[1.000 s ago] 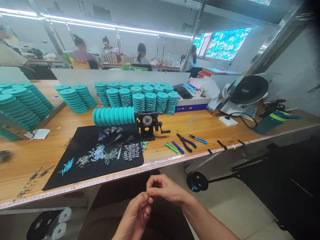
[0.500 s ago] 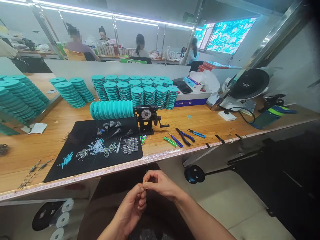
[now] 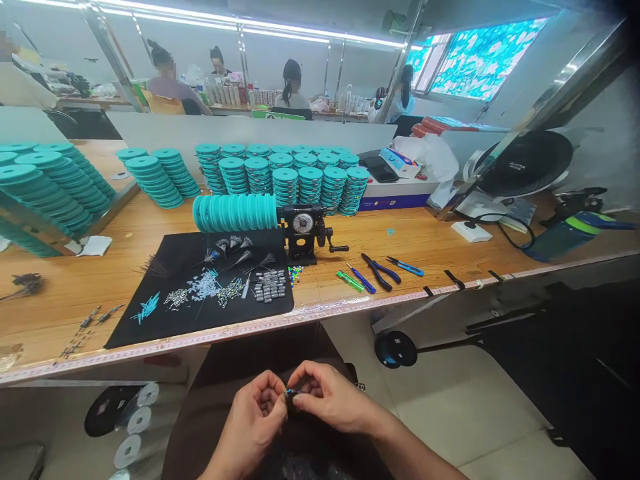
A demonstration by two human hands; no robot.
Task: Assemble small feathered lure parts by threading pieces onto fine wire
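Note:
My left hand (image 3: 260,410) and my right hand (image 3: 327,400) meet fingertip to fingertip over my lap, below the bench edge. Both pinch a small, thin turquoise-and-dark piece (image 3: 289,392), too small to name surely. On the bench ahead, a black mat (image 3: 165,327) bears turquoise sleeves (image 3: 147,307), small metal fittings (image 3: 176,299), clear pieces (image 3: 204,285), grey weights (image 3: 270,285) and dark bristle-like bundles (image 3: 243,259). Behind the mat stands a hand-cranked winder (image 3: 303,233) with a dial, carrying a row of turquoise spools (image 3: 235,213).
Stacked turquoise spools (image 3: 285,183) line the bench's back. Right of the winder lie a green-handled tool (image 3: 350,281), a blue screwdriver (image 3: 363,277), pliers (image 3: 383,272) and blue snips (image 3: 406,267). A fan (image 3: 530,163) and bottle (image 3: 563,240) stand far right. People sit beyond the partition.
My hands have come lower and now face each other, level, with a turquoise piece showing between the fingertips. Before, they pinched a thin line running up toward the bench. The view has shifted slightly left.

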